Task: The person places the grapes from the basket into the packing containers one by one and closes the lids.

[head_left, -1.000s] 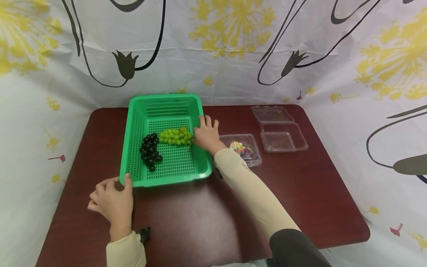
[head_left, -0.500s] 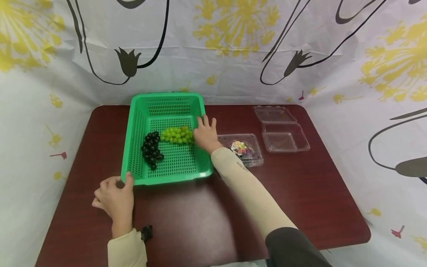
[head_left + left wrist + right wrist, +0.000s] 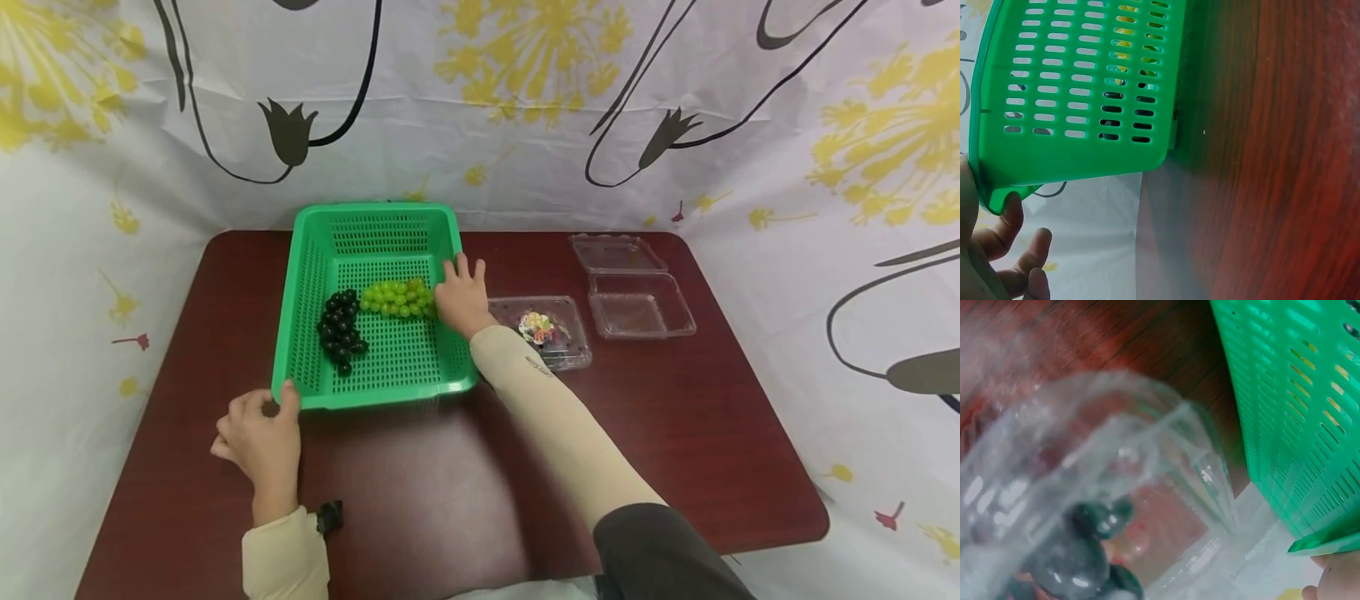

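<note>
- Green basket (image 3: 390, 395): far left part of table (image 3: 712, 433), 1 hand on each side; can't tell if base fully touches down.
- In basket: 1 bunch black grapes (image 3: 340, 329) left, 1 bunch green grapes (image 3: 397, 298) just beside it, to the right.
- Left hand (image 3: 258, 433): clamped on basket's near left corner, thumb on top, index finger under rim; other fingers loose.
- Right hand (image 3: 460, 300): clamped on basket's right rim, beside the green grapes.
- Clear box (image 3: 572, 333) right of basket, lid down, flower-like sticker (image 3: 536, 328) on top; dark round fruit inside, blurry in right wrist view.
- 2nd clear box (image 3: 633, 312) farther right, lid folded back.
- Behind: white sheet (image 3: 487, 75), yellow and dark flower print.
- Sleeves: cream, dark above right forearm.
</note>
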`<action>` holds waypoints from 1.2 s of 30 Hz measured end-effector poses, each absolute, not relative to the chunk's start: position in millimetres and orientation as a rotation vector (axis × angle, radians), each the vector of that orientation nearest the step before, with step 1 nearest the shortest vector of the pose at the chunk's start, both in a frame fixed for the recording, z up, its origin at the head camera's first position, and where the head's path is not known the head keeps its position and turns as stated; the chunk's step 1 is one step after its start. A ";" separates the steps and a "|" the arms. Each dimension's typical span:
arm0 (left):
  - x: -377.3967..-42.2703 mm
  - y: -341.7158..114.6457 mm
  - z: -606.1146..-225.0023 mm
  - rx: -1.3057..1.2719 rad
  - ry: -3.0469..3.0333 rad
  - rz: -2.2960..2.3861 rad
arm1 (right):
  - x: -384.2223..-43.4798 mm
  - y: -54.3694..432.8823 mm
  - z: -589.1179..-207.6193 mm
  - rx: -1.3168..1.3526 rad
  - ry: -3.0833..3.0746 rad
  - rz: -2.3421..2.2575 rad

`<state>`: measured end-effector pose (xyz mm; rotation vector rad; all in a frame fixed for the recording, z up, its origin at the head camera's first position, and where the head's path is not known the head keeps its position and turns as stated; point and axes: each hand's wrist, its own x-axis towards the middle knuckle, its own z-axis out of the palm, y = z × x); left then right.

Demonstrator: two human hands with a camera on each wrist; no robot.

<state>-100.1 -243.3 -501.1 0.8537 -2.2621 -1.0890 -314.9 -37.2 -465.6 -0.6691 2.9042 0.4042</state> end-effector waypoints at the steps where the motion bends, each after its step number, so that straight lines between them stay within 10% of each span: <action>1: -100.4 -243.3 -501.3 0.850 -2.262 -1.094 | -314.7 -37.4 -464.9 -0.669 2.889 0.436; 36: -101.2 -242.2 -504.2 0.841 -2.227 -1.112 | -313.7 -36.3 -467.9 -0.601 3.042 0.224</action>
